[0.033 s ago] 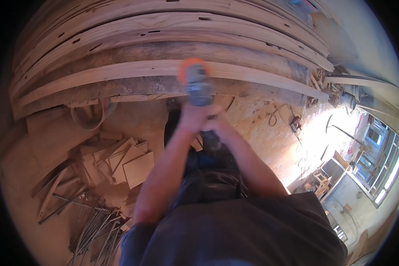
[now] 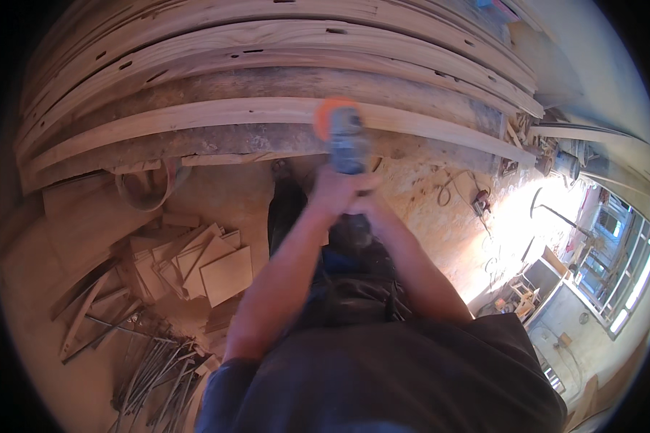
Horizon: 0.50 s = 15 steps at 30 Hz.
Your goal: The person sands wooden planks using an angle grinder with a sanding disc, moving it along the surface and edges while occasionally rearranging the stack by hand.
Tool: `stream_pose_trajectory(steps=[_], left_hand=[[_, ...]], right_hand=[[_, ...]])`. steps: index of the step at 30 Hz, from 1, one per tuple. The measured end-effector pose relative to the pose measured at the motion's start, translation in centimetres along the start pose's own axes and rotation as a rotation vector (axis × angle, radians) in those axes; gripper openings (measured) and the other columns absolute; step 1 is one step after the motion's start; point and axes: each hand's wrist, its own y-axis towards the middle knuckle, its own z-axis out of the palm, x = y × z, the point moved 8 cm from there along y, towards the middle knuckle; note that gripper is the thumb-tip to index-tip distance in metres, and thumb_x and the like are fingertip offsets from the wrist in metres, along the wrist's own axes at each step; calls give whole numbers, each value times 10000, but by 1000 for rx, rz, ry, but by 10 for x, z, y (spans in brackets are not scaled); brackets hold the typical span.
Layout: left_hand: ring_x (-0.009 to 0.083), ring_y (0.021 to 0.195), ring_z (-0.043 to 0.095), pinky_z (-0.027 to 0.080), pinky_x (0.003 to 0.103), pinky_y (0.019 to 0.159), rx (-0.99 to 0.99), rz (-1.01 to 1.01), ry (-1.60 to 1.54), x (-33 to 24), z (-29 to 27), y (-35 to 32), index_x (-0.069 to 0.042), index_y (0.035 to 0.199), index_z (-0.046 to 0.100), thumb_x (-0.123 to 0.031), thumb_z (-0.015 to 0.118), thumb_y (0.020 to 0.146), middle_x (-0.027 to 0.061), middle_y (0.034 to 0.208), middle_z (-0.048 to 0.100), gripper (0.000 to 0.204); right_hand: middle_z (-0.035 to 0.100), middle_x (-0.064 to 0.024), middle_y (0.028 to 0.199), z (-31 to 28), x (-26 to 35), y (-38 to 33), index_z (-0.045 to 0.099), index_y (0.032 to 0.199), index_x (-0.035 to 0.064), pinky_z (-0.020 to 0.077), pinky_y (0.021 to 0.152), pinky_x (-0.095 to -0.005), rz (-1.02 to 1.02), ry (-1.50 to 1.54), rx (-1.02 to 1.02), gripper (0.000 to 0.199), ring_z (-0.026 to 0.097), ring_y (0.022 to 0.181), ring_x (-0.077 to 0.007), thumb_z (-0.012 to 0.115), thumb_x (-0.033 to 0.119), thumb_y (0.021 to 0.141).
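Note:
Both of my hands grip a grey angle grinder (image 2: 349, 155) with an orange disc (image 2: 326, 119), slightly smeared by motion. My left hand (image 2: 332, 191) is closed round its body, and my right hand (image 2: 367, 202) is closed round it just behind and to the right. The grinder's dark rear end sticks out below the hands toward my body. At the front, the disc overlaps a long, narrow pale wooden board (image 2: 217, 110) lying across the bench (image 2: 159, 144). Whether the disc touches the wood I cannot tell.
More long boards with slots (image 2: 267, 35) lie behind on the bench. Flat wooden offcuts (image 2: 224, 276) and a heap of thin strips (image 2: 152, 382) lie on the floor at left. A red power tool with a cord (image 2: 481, 202) is on the floor at right.
The grinder and both hands have moved to the right along the board. My forearms have swung with them. The boards lie as before.

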Motion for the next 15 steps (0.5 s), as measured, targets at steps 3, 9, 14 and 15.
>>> stream_pose_trajectory(steps=[3, 9, 14, 15], left_hand=[[121, 745, 637, 536, 340, 672, 12, -6, 288, 31, 41, 29, -25, 918, 719, -187, 865, 731, 48, 867, 701, 287], [199, 898, 700, 570, 372, 804, -138, -13, -185, 17, -53, -8, -44, 1144, 681, -142, 748, 856, 58, 991, 701, 312], [187, 893, 676, 557, 352, 827, -190, -58, -281, 8, -48, -10, -46, 1129, 680, -135, 769, 833, 50, 984, 685, 321], [189, 877, 674, 556, 350, 812, -173, -57, -209, 11, -31, -2, -47, 1115, 678, -138, 777, 827, 47, 974, 684, 317]], right_hand=[[707, -86, 900, -40, -30, -16, 725, 964, -6, 571, 751, -338, 137, 285, -127, 363, 694, 840, -178, 761, 52, 608], [730, -123, 917, 46, 8, 25, 734, 993, 0, 559, 785, -342, -184, -148, 224, 409, 704, 880, -198, 784, 138, 611], [730, -84, 947, 40, 31, 24, 698, 1071, 18, 548, 812, -322, -89, -223, 129, 478, 684, 888, -167, 783, 125, 613], [738, -99, 936, 18, 27, 21, 710, 1049, 18, 553, 815, -332, -125, -192, 111, 458, 698, 874, -180, 786, 146, 615]])
